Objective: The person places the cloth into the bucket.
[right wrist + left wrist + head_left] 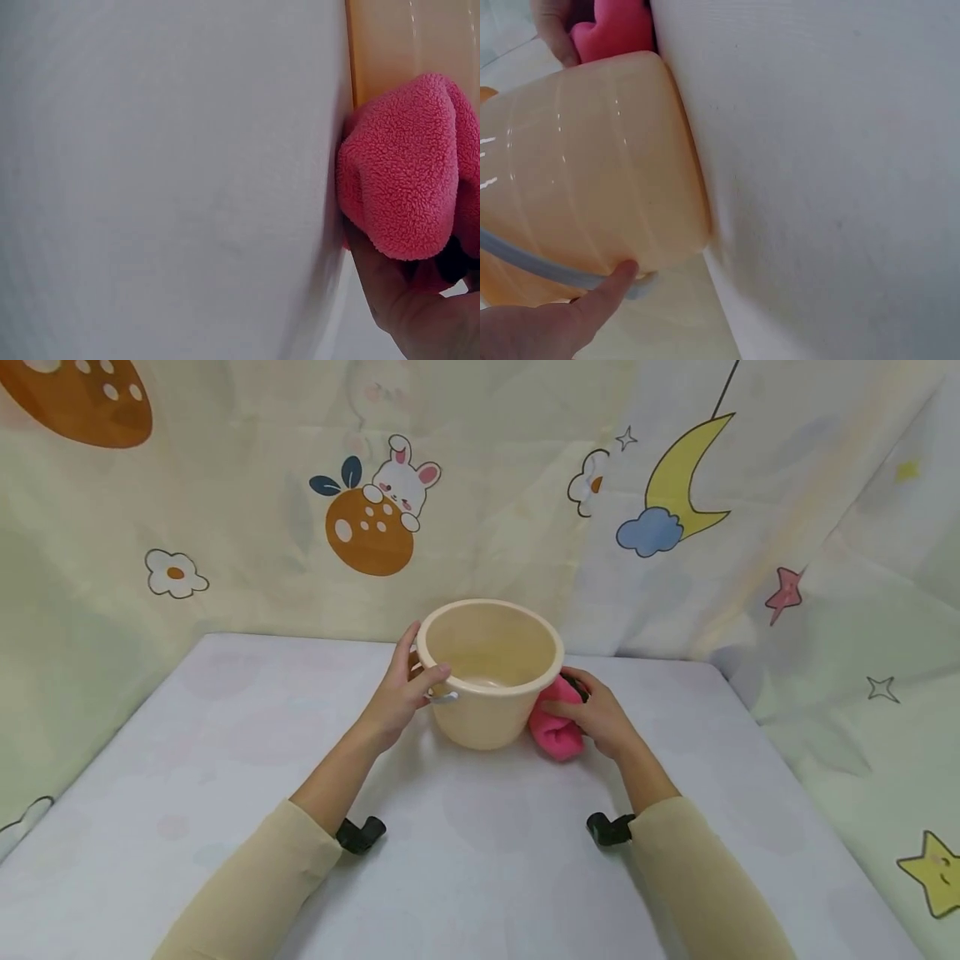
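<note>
A cream plastic bucket point(480, 722) stands upright on the white-covered table. My left hand point(396, 689) grips its left side, with the thumb at the rim and the fingers round the outer wall. In the left wrist view a finger lies by the grey handle point(547, 266), which hangs down the bucket's side. My right hand point(603, 714) holds a bunched pink fleecy cloth point(557, 731) against the bucket's lower right wall. Fingers and thumb wrap the cloth point(405, 169), and a dark part shows between it and the hand.
The table point(480, 860) has a pale cloth cover. Behind it hangs a printed fabric backdrop point(510, 485) with a rabbit, a moon and flowers, close beyond the bucket. Black wrist devices point(362, 835) sit at both sleeve cuffs.
</note>
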